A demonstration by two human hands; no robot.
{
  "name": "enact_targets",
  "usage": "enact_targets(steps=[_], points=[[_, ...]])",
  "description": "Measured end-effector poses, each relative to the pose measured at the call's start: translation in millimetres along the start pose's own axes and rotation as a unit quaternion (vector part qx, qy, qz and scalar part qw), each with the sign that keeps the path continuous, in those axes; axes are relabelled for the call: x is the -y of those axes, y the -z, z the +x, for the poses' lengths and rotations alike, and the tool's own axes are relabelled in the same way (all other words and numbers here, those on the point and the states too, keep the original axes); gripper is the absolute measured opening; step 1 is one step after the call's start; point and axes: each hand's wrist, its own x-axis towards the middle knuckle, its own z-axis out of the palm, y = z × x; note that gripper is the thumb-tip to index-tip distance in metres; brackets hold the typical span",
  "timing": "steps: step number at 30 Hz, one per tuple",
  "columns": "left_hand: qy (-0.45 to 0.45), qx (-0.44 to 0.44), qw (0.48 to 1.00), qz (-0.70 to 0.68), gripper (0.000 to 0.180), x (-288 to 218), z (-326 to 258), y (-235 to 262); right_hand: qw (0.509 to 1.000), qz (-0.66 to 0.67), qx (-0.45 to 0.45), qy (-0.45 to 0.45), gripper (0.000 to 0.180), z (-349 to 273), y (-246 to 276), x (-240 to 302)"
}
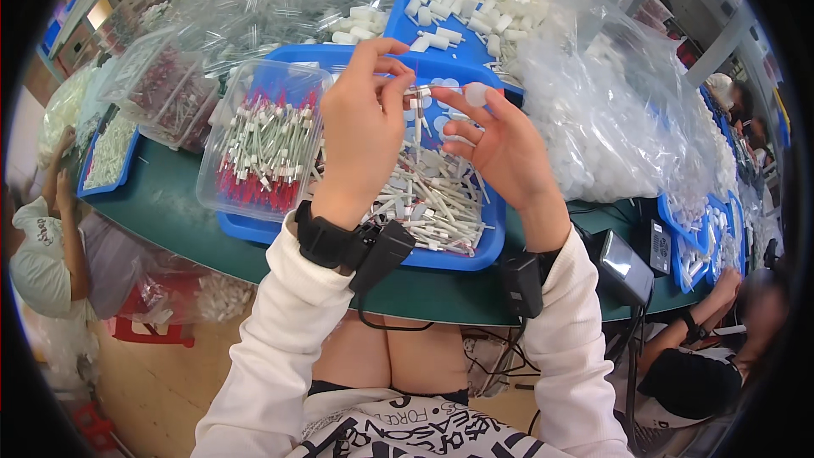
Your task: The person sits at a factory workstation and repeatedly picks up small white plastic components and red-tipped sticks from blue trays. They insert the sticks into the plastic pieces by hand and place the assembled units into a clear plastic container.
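Above a blue tray [494, 242], my two hands are raised close together. My left hand [365, 123] pinches a thin stick with a small white collar [417, 102] between thumb and fingertips. At its right end, the index fingertip of my right hand [509, 140] comes close to or touches the stick; I cannot tell which. A small round whitish disc [476, 94] sits between the thumb and index finger of that right hand, its other fingers curled. Below lie many loose whitish sticks [441, 212] and several translucent discs [442, 123].
To the left, a clear plastic box [208, 178] holds red-ended sticks [267, 140]. White cylinders [441, 8] fill a far blue tray [398, 25]. Plastic bags [610, 110] cover the right of the green table [182, 225]. Co-workers sit on both sides.
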Motion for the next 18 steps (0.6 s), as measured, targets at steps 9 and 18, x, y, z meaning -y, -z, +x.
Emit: enact_targets(steps=[9, 18], points=[[-0.133, -0.046, 0.961, 0.240, 0.020, 15, 4, 8, 0.992, -0.054, -0.091, 0.073, 0.030, -1, -3, -4], [-0.049, 0.056, 0.997, 0.017, 0.023, 3, -2, 4, 0.975, -0.146, -0.106, 0.131, 0.027, -7, -10, 0]])
